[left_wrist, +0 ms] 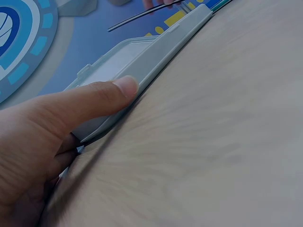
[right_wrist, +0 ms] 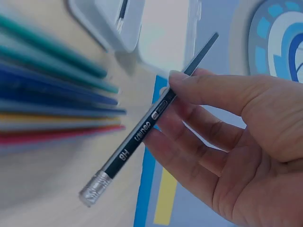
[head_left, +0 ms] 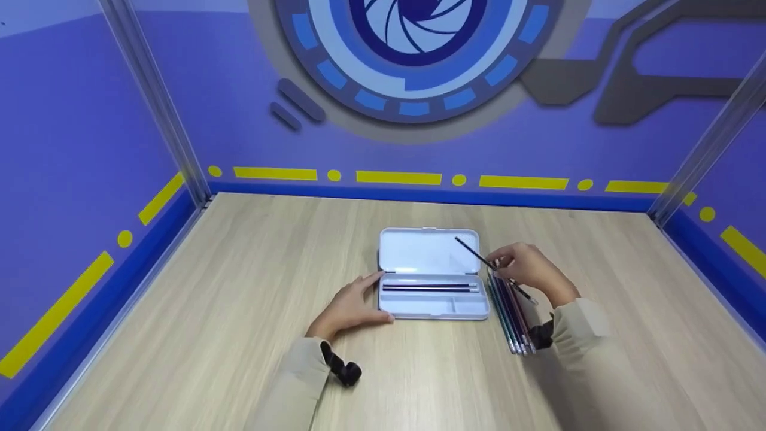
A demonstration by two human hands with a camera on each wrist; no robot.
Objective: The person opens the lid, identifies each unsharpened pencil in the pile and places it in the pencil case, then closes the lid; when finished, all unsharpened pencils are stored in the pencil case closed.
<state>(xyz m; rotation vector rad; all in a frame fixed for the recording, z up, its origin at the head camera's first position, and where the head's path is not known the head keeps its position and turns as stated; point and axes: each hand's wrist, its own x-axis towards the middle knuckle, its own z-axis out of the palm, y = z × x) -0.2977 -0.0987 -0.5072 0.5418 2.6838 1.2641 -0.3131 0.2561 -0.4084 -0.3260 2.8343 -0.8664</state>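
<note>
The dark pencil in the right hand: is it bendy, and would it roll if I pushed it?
The slim dark pencil with a silvery end is probably stiff: it looks straight in the right hand. It seems light, since a pinch holds it up. Its long, narrow shape might roll on the flat, pale wood-grain table.

One white case (head_left: 413, 306); two dark pencils (head_left: 425, 288) in its far compartment; one held pencil (right_wrist: 154, 115); several loose pencils (head_left: 510, 314) at right, too bunched to count; two hands, one left hand (head_left: 352, 304), one right hand (head_left: 529, 267).
</note>
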